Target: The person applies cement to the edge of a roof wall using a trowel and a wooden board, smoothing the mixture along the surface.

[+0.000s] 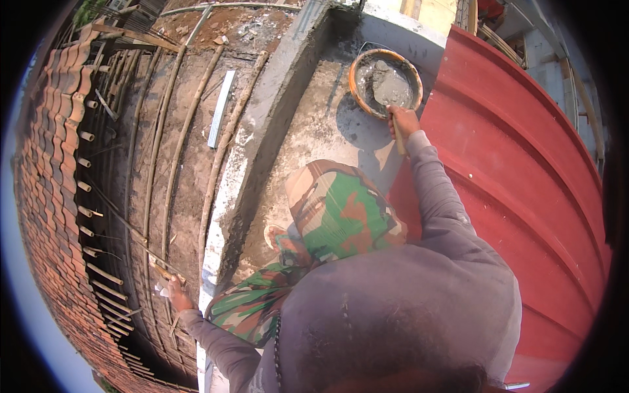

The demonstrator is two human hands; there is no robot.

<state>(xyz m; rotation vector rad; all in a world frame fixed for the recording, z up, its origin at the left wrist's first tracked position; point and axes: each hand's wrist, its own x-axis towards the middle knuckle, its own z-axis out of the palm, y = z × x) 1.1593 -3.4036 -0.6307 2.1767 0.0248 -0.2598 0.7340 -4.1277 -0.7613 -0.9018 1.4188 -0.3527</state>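
One right hand (402, 122) closes its fingers round a stiff wooden handle (398, 141), dipping into heavy wet mortar in the far orange round pan (359, 65); left hand (175, 295) grips a bamboo pole (160, 268).

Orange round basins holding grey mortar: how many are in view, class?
1. The orange round basin of grey mortar sits on the concrete ledge, by the right hand; others may be hidden.

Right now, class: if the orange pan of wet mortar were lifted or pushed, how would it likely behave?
The pan looks partly full of grey mortar, so probably heavy for its size. Its rounded bowl might rock or tip. Resting on the rough concrete ledge, it would likely drag, not slide.
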